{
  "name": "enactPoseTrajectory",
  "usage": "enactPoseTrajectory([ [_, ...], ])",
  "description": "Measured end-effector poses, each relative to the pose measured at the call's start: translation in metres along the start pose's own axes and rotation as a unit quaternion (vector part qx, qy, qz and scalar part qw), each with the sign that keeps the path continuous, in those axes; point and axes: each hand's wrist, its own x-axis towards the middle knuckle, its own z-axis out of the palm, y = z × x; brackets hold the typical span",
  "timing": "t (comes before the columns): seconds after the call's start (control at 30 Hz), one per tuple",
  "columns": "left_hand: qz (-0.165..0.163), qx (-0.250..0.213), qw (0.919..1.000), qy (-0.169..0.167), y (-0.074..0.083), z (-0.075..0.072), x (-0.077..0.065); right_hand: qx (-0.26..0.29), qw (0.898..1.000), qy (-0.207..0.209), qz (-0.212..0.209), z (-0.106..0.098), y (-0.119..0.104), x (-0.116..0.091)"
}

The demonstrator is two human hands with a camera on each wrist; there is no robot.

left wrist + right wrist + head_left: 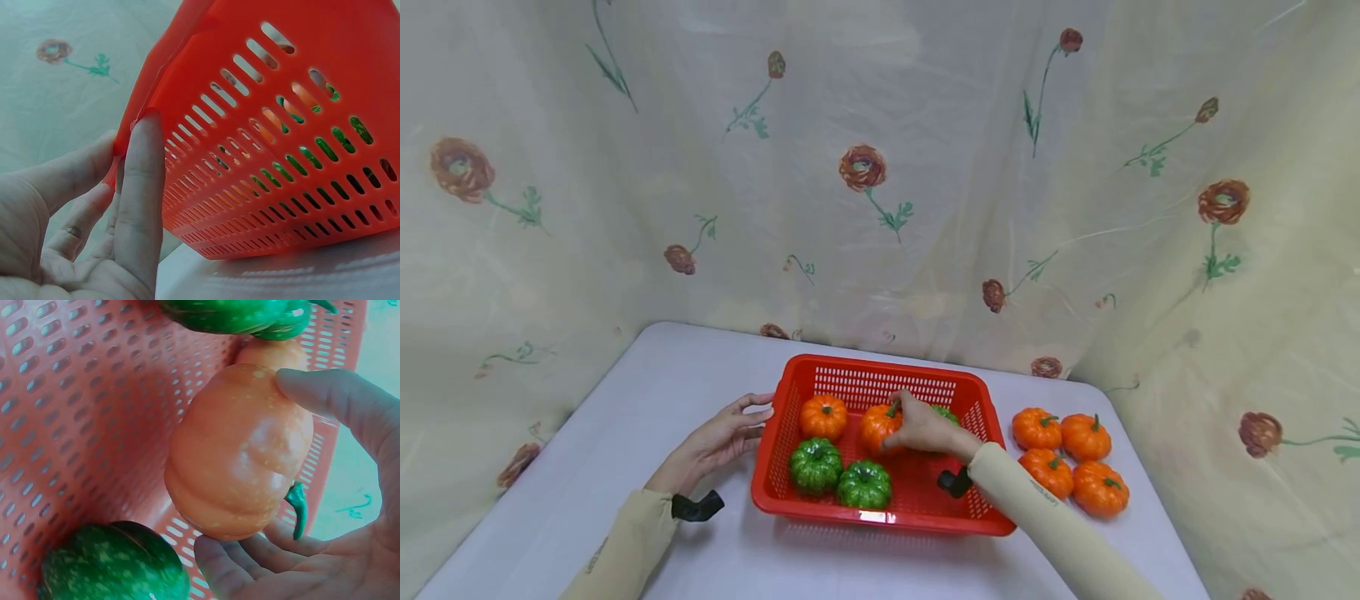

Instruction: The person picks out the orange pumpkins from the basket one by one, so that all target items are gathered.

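My right hand [923,425] reaches into a red plastic basket [880,367] and grips an orange toy pumpkin [240,456] with a green stem. Thumb and fingers lie on opposite sides of it, above the basket's slotted floor. A green pumpkin [115,562] sits nearby in the right wrist view, partly hidden by my hand in the head view. At the basket's left end, my left hand [722,442] holds the rim [147,81] between its fingers. Another orange pumpkin [823,417] and two green pumpkins [816,465] [864,485] fill the left part of the basket.
Several orange pumpkins [1101,489] stand in a cluster on the white table [685,367], just right of the basket. A flower-printed curtain [865,250] hangs along the back and both sides of the table.
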Motion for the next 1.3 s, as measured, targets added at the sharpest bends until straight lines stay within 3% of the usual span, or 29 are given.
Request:
enactPoseTrajectory([
  [0.2, -0.003, 0.003, 0.9998, 0.02, 0.002, 0.001, 0.0, 0.0, 1.0, 0.015, -0.006, -0.013, -0.009, -0.013],
  [0.53, -0.008, -0.005, 0.9999, 0.012, 0.002, 0.002, 0.001, 0.0, 1.0, 0.025, 0.017, -0.039, -0.016, -0.043],
  [0.87, -0.009, -0.003, 0.9998, 0.015, 0.0, 0.002, 0.0, -0.005, 0.999, 0.042, 0.034, -0.059, -0.011, -0.08],
  [1.3, -0.008, 0.004, 0.9999, 0.008, 0.001, 0.003, -0.002, -0.016, 0.991, 0.101, 0.085, -0.089, 0.006, -0.141],
])
